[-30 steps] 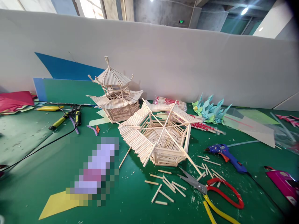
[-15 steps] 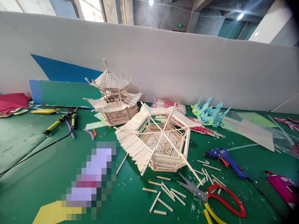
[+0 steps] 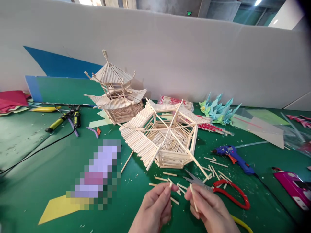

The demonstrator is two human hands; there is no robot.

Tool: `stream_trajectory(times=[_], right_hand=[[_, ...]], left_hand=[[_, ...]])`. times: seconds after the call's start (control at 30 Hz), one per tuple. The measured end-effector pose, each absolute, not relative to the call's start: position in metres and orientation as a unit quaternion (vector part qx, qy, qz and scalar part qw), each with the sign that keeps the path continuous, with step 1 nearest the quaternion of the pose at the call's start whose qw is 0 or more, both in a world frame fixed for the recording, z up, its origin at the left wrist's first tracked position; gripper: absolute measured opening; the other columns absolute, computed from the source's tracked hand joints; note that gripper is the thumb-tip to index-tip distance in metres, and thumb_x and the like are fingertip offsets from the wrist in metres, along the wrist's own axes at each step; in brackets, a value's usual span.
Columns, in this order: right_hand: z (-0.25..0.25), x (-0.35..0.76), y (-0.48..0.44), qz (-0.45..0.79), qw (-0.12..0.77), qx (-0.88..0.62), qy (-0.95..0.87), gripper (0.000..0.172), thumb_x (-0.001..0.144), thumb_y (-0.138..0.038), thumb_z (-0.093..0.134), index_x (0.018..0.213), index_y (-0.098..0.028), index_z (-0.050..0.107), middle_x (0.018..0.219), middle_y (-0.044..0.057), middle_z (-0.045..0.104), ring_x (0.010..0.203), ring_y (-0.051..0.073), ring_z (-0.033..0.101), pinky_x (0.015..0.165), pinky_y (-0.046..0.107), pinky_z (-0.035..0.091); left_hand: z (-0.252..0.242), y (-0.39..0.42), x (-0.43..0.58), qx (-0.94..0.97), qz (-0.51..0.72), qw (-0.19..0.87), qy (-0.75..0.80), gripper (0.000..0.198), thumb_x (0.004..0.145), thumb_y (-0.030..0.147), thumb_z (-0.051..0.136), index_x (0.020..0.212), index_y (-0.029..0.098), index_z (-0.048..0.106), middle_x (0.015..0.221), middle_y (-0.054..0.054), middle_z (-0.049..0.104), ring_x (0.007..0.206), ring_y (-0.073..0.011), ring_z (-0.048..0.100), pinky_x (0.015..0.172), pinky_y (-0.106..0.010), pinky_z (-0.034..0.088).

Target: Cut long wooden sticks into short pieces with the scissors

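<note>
Left hand (image 3: pixel 155 207) is at the bottom centre, thumb and forefinger pinched on a short stick (image 3: pixel 171 184); only the stick's tip shows above the fingertips. Right hand (image 3: pixel 211 210) is just beside it, fingers closed round a second stick (image 3: pixel 193 195) that lies slanted across them. The hands are close but not touching, both raised over the green worktop (image 3: pixel 36 152).

Under and past the hands, loose cut sticks (image 3: pixel 213 165) lie scattered. The red-handled scissors (image 3: pixel 230 191) lie flat, blades pointing towards the hands. Just beyond them is the open hexagonal stick frame (image 3: pixel 167 139), part-planked on its left side. The finished two-tier pagoda model (image 3: pixel 116 94) stands behind it, upright, near the white wall.

The blue glue gun (image 3: pixel 233 155) lies right of the frame. Teal folded-paper pieces (image 3: pixel 218 110) and a red-and-white stick packet (image 3: pixel 175 103) are at the back. Yellow-handled cutters (image 3: pixel 60 121) are far left, with a yellow paper sheet (image 3: pixel 57 208) at lower left.
</note>
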State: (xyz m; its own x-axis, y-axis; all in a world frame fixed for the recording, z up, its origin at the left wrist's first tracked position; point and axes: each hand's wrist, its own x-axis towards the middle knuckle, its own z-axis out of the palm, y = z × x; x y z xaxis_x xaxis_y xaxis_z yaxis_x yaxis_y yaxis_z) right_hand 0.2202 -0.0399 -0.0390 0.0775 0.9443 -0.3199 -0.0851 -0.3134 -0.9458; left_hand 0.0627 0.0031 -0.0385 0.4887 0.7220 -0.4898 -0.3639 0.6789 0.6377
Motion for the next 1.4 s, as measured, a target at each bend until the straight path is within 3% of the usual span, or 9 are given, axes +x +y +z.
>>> stream_trajectory(times=[0.23,0.4,0.6,0.83,1.07,1.4], right_hand=[[-0.037,0.207,-0.030,0.540,0.458,-0.577,-0.407,0.028,0.083,-0.042,0.052,0.081,-0.019,0.067,0.060,-0.002,0.051,0.055,0.010,0.043,0.053,0.022,0.036],[-0.029,0.204,-0.025,0.464,0.433,-0.579,-0.511,0.031,0.088,-0.033,0.046,0.064,-0.018,0.061,0.067,0.000,0.053,0.068,0.013,0.051,0.061,0.022,0.041],[-0.030,0.196,-0.024,0.447,0.416,-0.580,-0.539,0.038,0.089,-0.030,0.043,0.053,-0.019,0.049,0.063,-0.002,0.046,0.061,0.011,0.050,0.060,0.022,0.044],[-0.030,0.195,-0.026,0.462,0.463,-0.573,-0.494,0.028,0.085,-0.033,0.050,0.062,-0.019,0.059,0.070,0.001,0.052,0.073,0.016,0.056,0.061,0.023,0.047],[-0.029,0.193,-0.024,0.433,0.458,-0.585,-0.511,0.031,0.084,-0.030,0.052,0.056,-0.018,0.058,0.058,-0.002,0.046,0.056,0.010,0.051,0.051,0.019,0.045],[-0.029,0.192,-0.024,0.424,0.460,-0.592,-0.509,0.027,0.083,-0.032,0.053,0.064,-0.018,0.065,0.060,-0.002,0.049,0.056,0.011,0.053,0.051,0.020,0.046]], left_hand=[[-0.039,-0.002,0.071,0.289,0.341,0.781,0.436,0.029,0.080,0.041,0.057,0.074,0.012,0.060,0.046,0.006,0.043,0.044,-0.0064,0.031,0.046,-0.020,0.023],[-0.036,-0.001,0.072,0.342,0.345,0.749,0.450,0.025,0.081,0.033,0.056,0.075,0.011,0.064,0.063,-0.004,0.061,0.059,-0.0133,0.051,0.061,-0.026,0.037],[-0.035,-0.006,0.073,0.332,0.334,0.776,0.419,0.030,0.078,0.036,0.059,0.062,0.012,0.062,0.054,-0.002,0.058,0.051,-0.0130,0.051,0.055,-0.026,0.038],[-0.035,-0.008,0.073,0.290,0.330,0.797,0.414,0.028,0.077,0.035,0.061,0.064,0.010,0.063,0.051,-0.001,0.057,0.045,-0.0096,0.047,0.049,-0.022,0.035],[-0.032,-0.009,0.073,0.285,0.338,0.800,0.406,0.029,0.079,0.035,0.058,0.063,0.010,0.063,0.054,-0.001,0.057,0.046,-0.0094,0.048,0.048,-0.021,0.035],[-0.035,-0.009,0.072,0.296,0.331,0.798,0.407,0.029,0.079,0.033,0.058,0.062,0.010,0.063,0.052,-0.001,0.055,0.045,-0.0089,0.046,0.048,-0.021,0.034]])
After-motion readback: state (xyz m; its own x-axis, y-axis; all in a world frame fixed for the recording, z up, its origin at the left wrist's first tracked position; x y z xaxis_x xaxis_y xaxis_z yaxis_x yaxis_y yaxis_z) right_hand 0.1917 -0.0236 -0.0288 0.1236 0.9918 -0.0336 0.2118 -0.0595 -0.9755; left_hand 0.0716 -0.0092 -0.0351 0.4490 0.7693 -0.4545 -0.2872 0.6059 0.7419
